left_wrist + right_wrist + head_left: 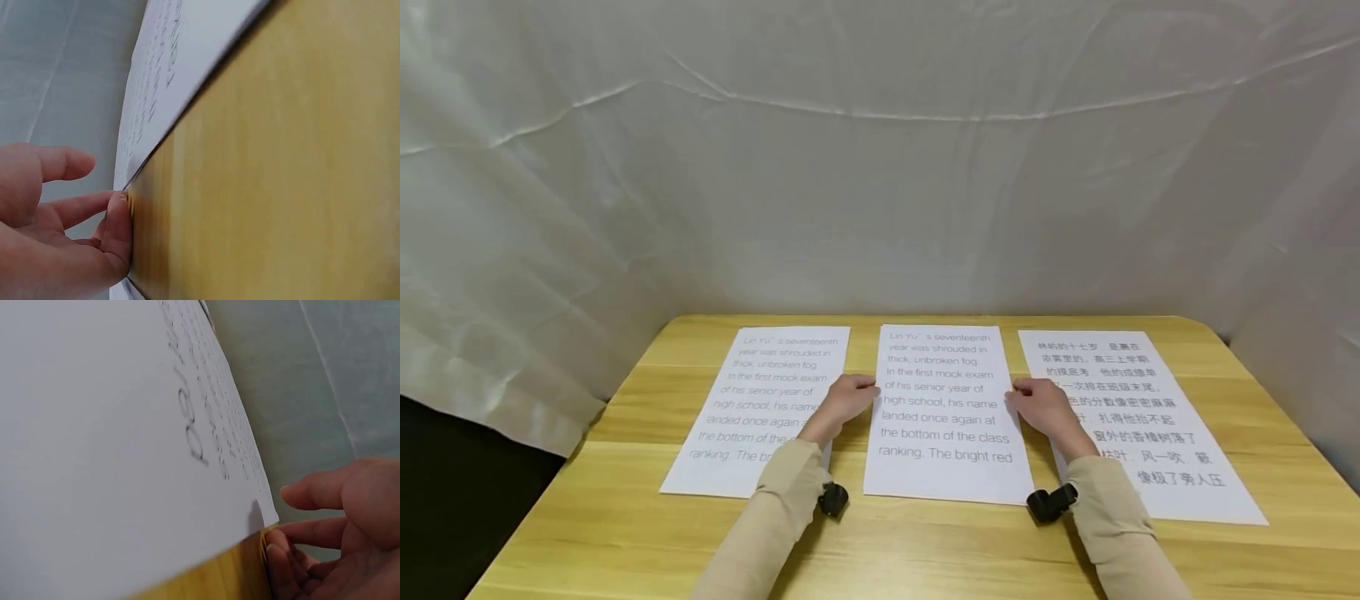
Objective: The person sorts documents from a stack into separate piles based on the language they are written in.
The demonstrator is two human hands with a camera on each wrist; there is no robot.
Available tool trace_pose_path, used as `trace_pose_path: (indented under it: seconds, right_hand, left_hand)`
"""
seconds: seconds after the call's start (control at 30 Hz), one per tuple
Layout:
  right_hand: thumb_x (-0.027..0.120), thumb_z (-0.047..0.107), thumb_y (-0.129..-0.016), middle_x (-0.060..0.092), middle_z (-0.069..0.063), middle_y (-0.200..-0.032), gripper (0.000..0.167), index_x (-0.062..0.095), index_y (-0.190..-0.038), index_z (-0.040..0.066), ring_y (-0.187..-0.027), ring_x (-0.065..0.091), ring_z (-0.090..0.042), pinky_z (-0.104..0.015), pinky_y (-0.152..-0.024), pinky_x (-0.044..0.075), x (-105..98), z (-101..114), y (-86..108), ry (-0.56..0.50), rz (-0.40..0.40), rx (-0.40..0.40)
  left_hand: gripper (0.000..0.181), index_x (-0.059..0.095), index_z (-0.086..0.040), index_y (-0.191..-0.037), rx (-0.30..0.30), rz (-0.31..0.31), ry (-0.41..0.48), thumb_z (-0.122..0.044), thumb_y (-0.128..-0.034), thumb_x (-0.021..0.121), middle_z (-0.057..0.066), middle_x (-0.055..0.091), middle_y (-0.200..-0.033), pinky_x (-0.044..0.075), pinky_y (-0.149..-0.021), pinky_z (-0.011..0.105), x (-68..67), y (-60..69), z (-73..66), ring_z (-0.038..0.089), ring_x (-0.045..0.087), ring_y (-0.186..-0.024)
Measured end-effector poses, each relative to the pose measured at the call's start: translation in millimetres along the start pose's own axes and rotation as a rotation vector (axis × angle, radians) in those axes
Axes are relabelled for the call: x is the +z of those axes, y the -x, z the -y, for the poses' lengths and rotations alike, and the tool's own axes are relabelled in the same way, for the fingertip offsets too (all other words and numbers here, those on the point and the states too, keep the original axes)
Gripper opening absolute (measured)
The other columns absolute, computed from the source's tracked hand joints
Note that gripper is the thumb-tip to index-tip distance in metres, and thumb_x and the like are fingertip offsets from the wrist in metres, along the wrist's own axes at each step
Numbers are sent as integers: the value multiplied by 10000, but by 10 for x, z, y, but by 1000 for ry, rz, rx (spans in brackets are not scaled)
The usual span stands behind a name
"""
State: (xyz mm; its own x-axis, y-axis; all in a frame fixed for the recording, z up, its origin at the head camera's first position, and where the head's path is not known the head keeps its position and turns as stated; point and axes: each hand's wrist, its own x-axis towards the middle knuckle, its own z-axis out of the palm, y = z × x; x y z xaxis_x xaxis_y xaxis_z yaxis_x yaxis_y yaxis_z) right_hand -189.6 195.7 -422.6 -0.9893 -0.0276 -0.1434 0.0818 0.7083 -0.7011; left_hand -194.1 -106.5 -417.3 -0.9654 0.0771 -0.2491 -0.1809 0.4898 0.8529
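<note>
A middle sheet of white paper (942,479) with printed English text lies on the table between both hands. The left hand (847,398) touches its left edge with the fingertips; in the left wrist view one digit of the left hand (56,219) stands apart from the paper. At the opposite edge, the right hand (1047,403) touches the sheet with its fingertips. One digit of the right hand (350,519) is also held off the paper in the right wrist view. Neither hand visibly pinches the sheet. Both forearms partly cover the outer sheets.
Another English-text sheet (715,475) lies at the left, and a sheet with Chinese text (1213,504) at the right. The wooden table (917,550) carries all of them. A pale cloth curtain (880,208) hangs behind. Black cameras (833,500) sit at the wrists.
</note>
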Motion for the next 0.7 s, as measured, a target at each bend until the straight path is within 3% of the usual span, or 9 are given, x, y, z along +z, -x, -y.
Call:
trace_pose_path:
  seconds: [0.33,0.47,0.6,0.7]
  right_hand:
    - [527,177,-953,571,-289,-1185,368,612,-1193,-89,-939,528,-351,-399,-749,440,33,36,7,-46,1,43]
    - [525,183,-962,489,-293,-1344,451,527,-1320,-91,-1205,468,-413,-502,-977,412,32,21,15,-75,5,42]
    - [535,182,-963,436,-272,-1407,495,465,-1382,-74,-1308,377,-420,-521,-1054,341,28,18,28,-108,5,41]
    - [555,159,-955,459,-260,-1393,487,473,-1378,-68,-1310,376,-418,-512,-1058,341,27,20,41,-128,-17,33]
  left_hand:
    - [439,507,66,-1353,13,-8,-10,-125,-960,546,210,490,-1383,415,-1008,463,53,1,-22,335,465,-1248]
    - [424,525,62,-1340,19,-22,-2,-115,-956,548,207,505,-1372,415,-1006,461,55,7,-27,331,472,-1238]
    - [405,533,53,-1336,21,-49,20,-113,-967,534,199,515,-1366,401,-1029,464,58,11,-39,345,445,-1280]
    - [378,564,42,-1312,30,-96,27,-98,-962,538,187,554,-1324,448,-981,427,71,5,-42,317,497,-1226]
